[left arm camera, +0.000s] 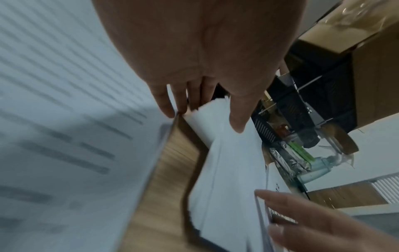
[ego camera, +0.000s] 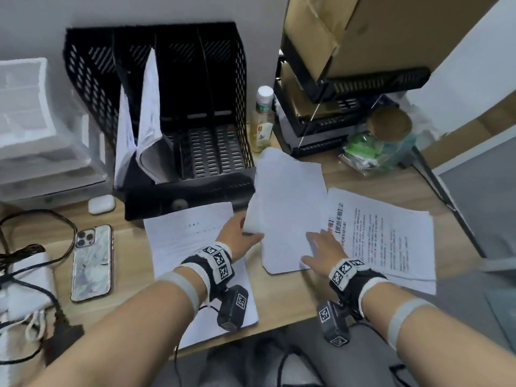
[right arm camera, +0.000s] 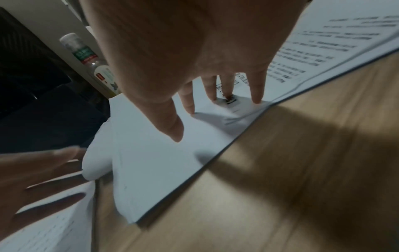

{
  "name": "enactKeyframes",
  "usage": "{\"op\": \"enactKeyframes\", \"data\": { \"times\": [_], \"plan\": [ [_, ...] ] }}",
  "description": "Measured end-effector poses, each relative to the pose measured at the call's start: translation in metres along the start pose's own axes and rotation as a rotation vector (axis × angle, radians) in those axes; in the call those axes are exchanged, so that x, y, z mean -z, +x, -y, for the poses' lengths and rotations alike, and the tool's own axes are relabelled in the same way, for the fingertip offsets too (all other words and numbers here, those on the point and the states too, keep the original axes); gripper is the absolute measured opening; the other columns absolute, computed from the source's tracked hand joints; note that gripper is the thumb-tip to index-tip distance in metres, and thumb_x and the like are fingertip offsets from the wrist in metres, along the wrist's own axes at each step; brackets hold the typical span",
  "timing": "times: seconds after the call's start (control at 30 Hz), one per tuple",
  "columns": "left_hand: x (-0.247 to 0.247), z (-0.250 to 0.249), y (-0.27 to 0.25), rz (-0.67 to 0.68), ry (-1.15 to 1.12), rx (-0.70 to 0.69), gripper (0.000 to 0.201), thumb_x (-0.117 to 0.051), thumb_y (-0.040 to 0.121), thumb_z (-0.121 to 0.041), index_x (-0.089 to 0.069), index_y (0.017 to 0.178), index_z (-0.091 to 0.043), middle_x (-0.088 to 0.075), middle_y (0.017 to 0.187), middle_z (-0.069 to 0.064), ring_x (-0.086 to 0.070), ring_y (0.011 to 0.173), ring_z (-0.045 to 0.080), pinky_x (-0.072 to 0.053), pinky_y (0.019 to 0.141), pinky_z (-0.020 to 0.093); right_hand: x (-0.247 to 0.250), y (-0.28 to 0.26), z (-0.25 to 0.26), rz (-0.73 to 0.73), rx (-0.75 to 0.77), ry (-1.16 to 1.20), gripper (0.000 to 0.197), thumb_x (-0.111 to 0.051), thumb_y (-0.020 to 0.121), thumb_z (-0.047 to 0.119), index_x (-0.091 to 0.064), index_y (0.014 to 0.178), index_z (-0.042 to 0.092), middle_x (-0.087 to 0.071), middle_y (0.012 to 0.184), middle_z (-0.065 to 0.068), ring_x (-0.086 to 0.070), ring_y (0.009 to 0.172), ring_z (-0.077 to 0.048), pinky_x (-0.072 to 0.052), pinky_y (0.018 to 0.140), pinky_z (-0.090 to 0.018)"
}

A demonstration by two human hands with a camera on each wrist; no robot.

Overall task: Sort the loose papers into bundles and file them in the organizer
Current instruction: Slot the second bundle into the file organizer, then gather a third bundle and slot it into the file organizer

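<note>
A bundle of blank white sheets point(ego camera: 290, 213) lies in the middle of the wooden desk point(ego camera: 287, 297). My left hand point(ego camera: 247, 231) holds its curled-up left edge, thumb on top point(left arm camera: 237, 119) and fingers underneath. My right hand point(ego camera: 315, 247) lies flat on the bundle's right side with the fingers point(right arm camera: 257, 92) spread, overlapping a printed stack point(ego camera: 391, 241). Another printed stack point(ego camera: 190, 241) lies under my left wrist. The black mesh organizer point(ego camera: 223, 79) stands behind, with upright papers point(ego camera: 148, 118) in its left slots and the right slots bare.
A phone point(ego camera: 90, 263), an earbud case point(ego camera: 101, 204) and cables point(ego camera: 28, 275) lie at the left by clear drawers point(ego camera: 42, 135). A bottle point(ego camera: 264, 118) stands right of the organizer. Cardboard boxes on black trays point(ego camera: 335, 88) and a plastic bag point(ego camera: 377, 149) fill the back right.
</note>
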State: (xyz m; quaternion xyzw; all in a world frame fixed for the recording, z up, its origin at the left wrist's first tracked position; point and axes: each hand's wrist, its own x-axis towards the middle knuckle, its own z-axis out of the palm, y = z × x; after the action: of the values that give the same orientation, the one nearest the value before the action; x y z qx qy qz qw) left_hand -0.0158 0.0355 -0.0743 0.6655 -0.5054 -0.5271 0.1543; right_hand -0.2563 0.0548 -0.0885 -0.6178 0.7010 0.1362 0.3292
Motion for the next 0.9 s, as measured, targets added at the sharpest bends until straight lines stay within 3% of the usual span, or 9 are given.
{"op": "enactKeyframes", "data": {
  "times": [0.17,0.27,0.37,0.47,0.6,0.7,0.77,0.83,0.9],
  "plan": [
    [-0.024,-0.021,0.021,-0.034,-0.012,0.099,0.064,-0.079,0.080,-0.039,-0.059,0.135,-0.015,-0.068,0.131,0.005,-0.064,0.118,0.029,-0.049,0.104,0.043,-0.006,-0.002,-0.022,0.058,0.073,0.134,0.078,-0.059,0.087,0.037,-0.023,0.154,0.024,-0.003,0.166,-0.009,0.000,0.153,-0.027,-0.009,0.121,-0.041],
    [-0.033,-0.038,0.016,0.002,-0.015,0.037,0.040,-0.074,0.085,-0.025,-0.068,0.122,-0.014,-0.072,0.116,0.004,-0.067,0.110,0.027,-0.052,0.096,0.035,0.002,-0.004,-0.030,0.077,0.096,0.292,0.075,-0.061,0.089,0.035,-0.026,0.154,0.023,-0.011,0.165,-0.004,-0.008,0.152,-0.019,-0.010,0.121,-0.036],
    [-0.035,-0.067,0.003,-0.030,0.054,-0.104,0.019,-0.062,0.090,-0.012,-0.072,0.105,-0.013,-0.070,0.094,0.002,-0.069,0.095,0.026,-0.048,0.079,0.027,0.023,-0.009,-0.027,0.082,0.115,0.551,0.076,-0.067,0.088,0.039,-0.031,0.152,0.020,-0.028,0.160,0.002,-0.027,0.147,-0.014,-0.024,0.120,-0.034],
    [-0.027,-0.100,-0.013,-0.140,0.181,-0.333,0.020,-0.054,0.088,-0.008,-0.069,0.091,-0.020,-0.069,0.078,-0.003,-0.063,0.074,0.018,-0.045,0.068,0.024,0.063,-0.022,-0.009,0.020,0.137,0.837,0.093,-0.074,0.076,0.053,-0.031,0.151,0.022,-0.040,0.153,0.001,-0.043,0.138,-0.018,-0.037,0.113,-0.038],
    [-0.019,-0.127,-0.035,-0.253,0.504,-0.718,0.055,-0.053,0.084,-0.010,-0.063,0.132,-0.035,-0.068,0.092,0.000,-0.060,0.079,0.022,-0.046,0.066,0.031,0.120,-0.037,0.012,-0.018,0.248,1.332,0.104,-0.083,0.053,0.066,-0.052,0.135,0.011,-0.067,0.125,-0.010,-0.065,0.114,-0.026,-0.055,0.093,-0.051],
    [-0.022,-0.120,-0.038,-0.231,0.749,-0.877,0.075,-0.066,0.078,-0.011,-0.048,0.147,-0.035,-0.063,0.101,0.001,-0.061,0.080,0.025,-0.042,0.064,0.027,0.140,-0.042,0.010,-0.168,0.147,1.619,0.063,-0.081,0.073,0.042,-0.057,0.119,0.007,-0.072,0.111,-0.019,-0.071,0.100,-0.034,-0.060,0.079,-0.047],
    [-0.029,-0.104,-0.033,-0.161,0.846,-0.832,0.081,-0.070,0.080,-0.021,-0.038,0.152,-0.039,-0.057,0.111,0.001,-0.057,0.092,0.026,-0.044,0.074,0.031,0.133,-0.040,-0.005,-0.322,0.023,1.549,0.019,-0.068,0.084,0.015,-0.062,0.102,0.010,-0.073,0.106,-0.018,-0.073,0.092,-0.033,-0.060,0.079,-0.050],
    [-0.038,-0.083,-0.027,-0.022,0.881,-0.692,0.080,-0.068,0.083,-0.035,-0.031,0.153,-0.045,-0.050,0.123,0.000,-0.051,0.111,0.025,-0.043,0.086,0.036,0.112,-0.035,-0.028,-0.386,-0.111,1.478,0.017,-0.060,0.081,0.004,-0.067,0.096,0.010,-0.074,0.101,-0.017,-0.073,0.089,-0.034,-0.059,0.079,-0.055],
    [-0.049,-0.059,-0.021,0.106,0.782,-0.479,0.085,-0.070,0.080,-0.044,-0.028,0.154,-0.046,-0.038,0.145,0.001,-0.038,0.135,0.026,-0.042,0.106,0.042,0.086,-0.033,-0.055,-0.392,-0.254,1.459,0.026,-0.060,0.081,0.006,-0.068,0.106,0.004,-0.075,0.099,-0.014,-0.072,0.086,-0.032,-0.062,0.070,-0.045]
  ]
}}
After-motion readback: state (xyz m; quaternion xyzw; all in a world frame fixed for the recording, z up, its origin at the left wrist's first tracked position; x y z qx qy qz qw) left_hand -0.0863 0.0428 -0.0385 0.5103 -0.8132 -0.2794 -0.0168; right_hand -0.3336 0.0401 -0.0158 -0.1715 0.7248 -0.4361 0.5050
